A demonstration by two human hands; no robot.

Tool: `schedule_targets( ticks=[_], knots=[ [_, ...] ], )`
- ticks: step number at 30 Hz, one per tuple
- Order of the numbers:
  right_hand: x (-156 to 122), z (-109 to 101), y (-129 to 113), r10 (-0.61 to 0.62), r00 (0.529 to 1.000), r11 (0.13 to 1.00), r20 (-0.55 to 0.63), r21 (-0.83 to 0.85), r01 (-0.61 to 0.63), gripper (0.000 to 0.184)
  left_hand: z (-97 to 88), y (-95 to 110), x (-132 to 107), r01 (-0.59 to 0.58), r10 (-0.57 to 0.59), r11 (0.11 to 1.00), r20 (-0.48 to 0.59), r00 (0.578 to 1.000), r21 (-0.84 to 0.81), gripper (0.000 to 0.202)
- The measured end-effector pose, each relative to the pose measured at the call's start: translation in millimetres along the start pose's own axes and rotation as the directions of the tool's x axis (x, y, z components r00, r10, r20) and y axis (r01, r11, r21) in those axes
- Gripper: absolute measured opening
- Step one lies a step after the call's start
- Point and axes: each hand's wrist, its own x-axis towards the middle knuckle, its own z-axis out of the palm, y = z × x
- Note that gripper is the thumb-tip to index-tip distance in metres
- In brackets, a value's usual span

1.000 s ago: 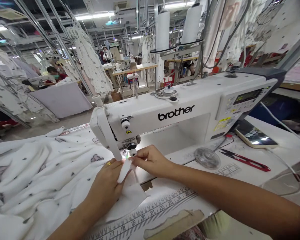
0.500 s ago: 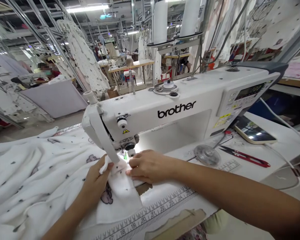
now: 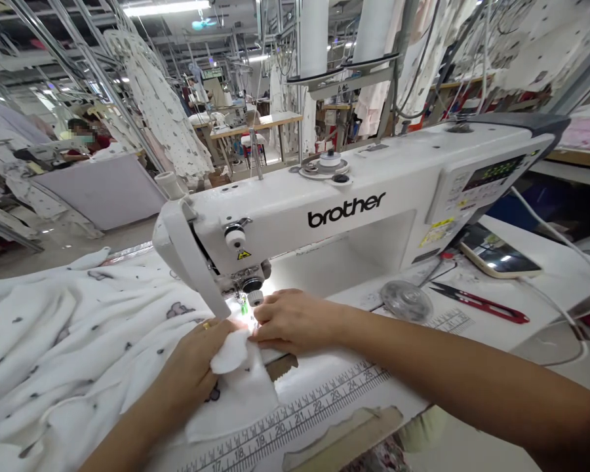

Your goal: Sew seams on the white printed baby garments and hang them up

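White printed fabric (image 3: 93, 354) lies in folds across the left of the machine bed and runs under the needle area of a white Brother sewing machine (image 3: 280, 216). My left hand (image 3: 191, 360) grips the fabric just left of the needle, a small white flap (image 3: 230, 352) sticking out beside its fingers. Close to the presser foot on the right, my right hand (image 3: 295, 321) has its fingers bent and pressed together on the fabric edge. The fingertips of both hands nearly meet under the machine's lamp; the foot itself is partly hidden.
A printed ruler strip (image 3: 295, 423) runs along the table's front. Right of my right hand lie a clear round case (image 3: 406, 301), red-handled thread snips (image 3: 482, 303) and a phone (image 3: 501, 250). Thread cones (image 3: 313, 39) stand behind. A co-worker (image 3: 86, 137) sits at the far left.
My left hand has moved right and closer to the needle, and the white flap now hangs over the fabric beside it. My right hand has stayed almost in place. The machine's display is now lit.
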Motion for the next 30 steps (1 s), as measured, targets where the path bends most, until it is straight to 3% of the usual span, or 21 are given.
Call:
schedule_targets(
  ticks=[5,12,16,23,25,30],
  knots=[
    [-0.5,-3.6,4.4,-0.021,1.000,1.000,0.009,-0.009,0.021,0.017,1.4,-3.5,-4.5,-0.070,0.066,0.990,0.042,0.997,0.122,0.037],
    [-0.6,-2.1,7.0,0.026,0.999,0.998,-0.044,-0.052,-0.028,0.024,2.7,-6.0,-4.6,-0.322,0.319,0.899,0.061,0.946,0.295,0.045],
    [-1.2,-1.0,7.2,0.029,0.988,0.999,-0.152,-0.019,-0.032,0.017,7.5,-1.5,-7.7,-0.316,0.342,0.886,-0.018,0.940,0.338,0.050],
    [0.3,0.9,1.3,0.066,0.996,0.997,-0.055,0.033,-0.065,0.012,20.5,-1.9,-11.7,-0.301,0.368,0.893,-0.156,0.917,0.335,0.045],
    [1.8,0.7,0.3,0.113,0.993,0.994,-0.045,0.014,-0.113,0.013,21.3,-5.9,-9.6,-0.291,0.370,0.880,-0.159,0.915,0.375,0.052],
    [4.3,1.4,0.9,0.233,0.971,0.972,-0.050,0.011,-0.233,0.024,17.3,-15.3,-0.1,-0.198,0.269,0.878,-0.107,0.957,0.436,0.057]
  ],
)
